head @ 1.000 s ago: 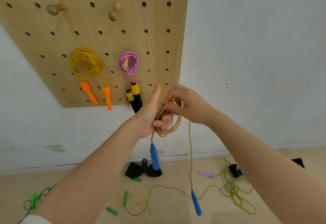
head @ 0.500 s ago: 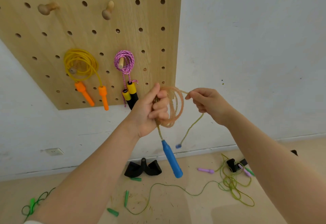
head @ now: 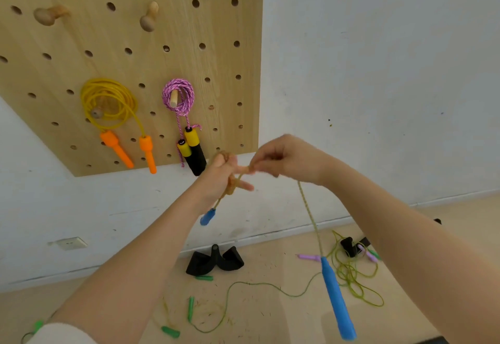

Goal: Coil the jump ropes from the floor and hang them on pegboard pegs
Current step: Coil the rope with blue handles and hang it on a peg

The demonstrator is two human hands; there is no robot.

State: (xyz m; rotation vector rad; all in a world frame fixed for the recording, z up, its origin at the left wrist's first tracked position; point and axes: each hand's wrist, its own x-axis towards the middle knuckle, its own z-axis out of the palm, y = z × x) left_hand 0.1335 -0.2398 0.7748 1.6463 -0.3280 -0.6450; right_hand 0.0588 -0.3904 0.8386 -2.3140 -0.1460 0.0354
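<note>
- The left hand [head: 220,173] is curled round a bunched tan rope [head: 230,184], with 1 or 2 fingers sticking out toward 3 o'clock; the frame is blurred here, so the exact finger lay cannot be told.
- The right hand [head: 281,158] has its fingers curled and pinches the same rope at its fingertips, just beside the left hand's extended finger.
- The rope sits at the centre of the view, below the lower right corner of the pegboard [head: 135,46].
- From the left hand a short length drops toward 7 o'clock to a blue handle [head: 207,216], tilted, its free end low and left.
- From the right hand a longer length hangs toward 5 o'clock, ending in a 2nd blue handle [head: 338,300]; its long axis runs from 11 to 5 o'clock and it hangs above the floor [head: 270,316].
- Both forearms reach up from the bottom edge and converge at the centre: the left from 7 o'clock, the right from 4 o'clock, bare, with a white sleeve [head: 62,334] showing at the lower left.
- At 10 o'clock on the pegboard hang a coiled yellow rope [head: 108,100] with orange handles and, beside it, a pink rope [head: 180,97] with yellow-and-black handles, each on a peg.
- 2 bare pegs [head: 148,17] stick out above them.
- On the floor at 5 o'clock lies a loose green rope [head: 351,276].
</note>
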